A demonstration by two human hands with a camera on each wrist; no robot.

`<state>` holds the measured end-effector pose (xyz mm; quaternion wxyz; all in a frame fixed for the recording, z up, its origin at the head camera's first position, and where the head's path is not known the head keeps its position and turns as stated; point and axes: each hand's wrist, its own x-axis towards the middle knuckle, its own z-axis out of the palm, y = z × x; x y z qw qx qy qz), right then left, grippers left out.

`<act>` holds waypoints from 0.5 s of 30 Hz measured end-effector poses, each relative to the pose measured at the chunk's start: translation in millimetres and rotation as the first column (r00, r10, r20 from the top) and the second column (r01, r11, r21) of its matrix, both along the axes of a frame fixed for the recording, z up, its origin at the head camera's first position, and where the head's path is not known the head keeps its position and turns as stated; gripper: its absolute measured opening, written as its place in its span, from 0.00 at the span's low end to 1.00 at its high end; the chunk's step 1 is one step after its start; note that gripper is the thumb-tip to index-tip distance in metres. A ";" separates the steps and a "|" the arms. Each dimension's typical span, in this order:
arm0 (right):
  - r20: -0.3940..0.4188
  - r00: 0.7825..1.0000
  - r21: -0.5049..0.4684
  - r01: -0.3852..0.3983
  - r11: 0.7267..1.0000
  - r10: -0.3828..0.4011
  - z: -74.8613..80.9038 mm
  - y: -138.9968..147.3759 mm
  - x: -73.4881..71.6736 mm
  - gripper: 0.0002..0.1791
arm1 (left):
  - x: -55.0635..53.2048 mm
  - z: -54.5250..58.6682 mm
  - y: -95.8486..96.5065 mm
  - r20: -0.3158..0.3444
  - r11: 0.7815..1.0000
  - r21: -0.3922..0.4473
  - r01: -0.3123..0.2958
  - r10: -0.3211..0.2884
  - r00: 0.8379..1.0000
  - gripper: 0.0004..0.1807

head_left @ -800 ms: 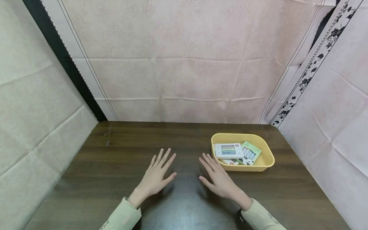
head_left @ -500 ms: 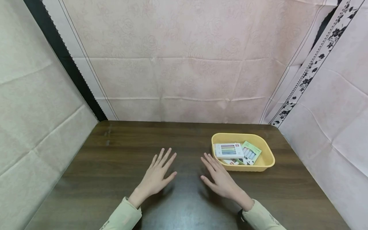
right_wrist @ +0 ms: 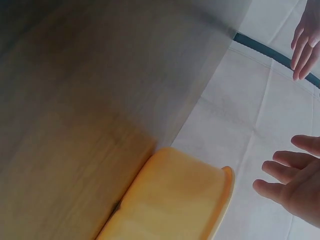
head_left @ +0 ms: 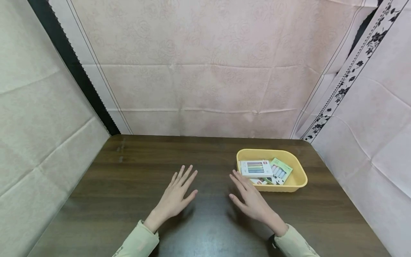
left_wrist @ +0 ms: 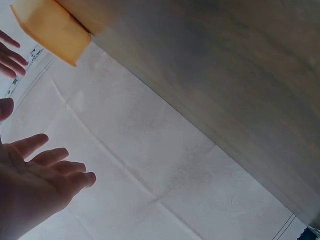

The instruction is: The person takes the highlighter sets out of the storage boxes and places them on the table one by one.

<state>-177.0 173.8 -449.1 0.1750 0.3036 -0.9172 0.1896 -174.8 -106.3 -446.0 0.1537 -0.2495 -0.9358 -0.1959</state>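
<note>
My left hand is held over the middle of the table, palm down, fingers spread and nothing in it. To its right my right hand has its fingers straight, their tips overlapping the front left corner of a yellow plastic basket in the head view. Inside the basket lie a white box with a window showing pastel-coloured sticks, and a green and white box leaning beside it. Part of another white package shows beneath them. From the right wrist view, the right hand hovers near the basket's side.
The dark brown wooden table has pale cloth hung behind it and along both sides. A black strip runs down at the left, and a floral border at the right.
My right hand has shifted slightly to the right, toward the basket. The left hand has stayed almost still, and the basket with its boxes has not moved.
</note>
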 end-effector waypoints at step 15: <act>0.040 0.997 -0.070 0.073 0.995 -0.070 2.2 15.6 3.2 0.32 | -0.1 2.0 2.0 -0.031 0.999 0.043 -0.008 0.010 0.999 0.31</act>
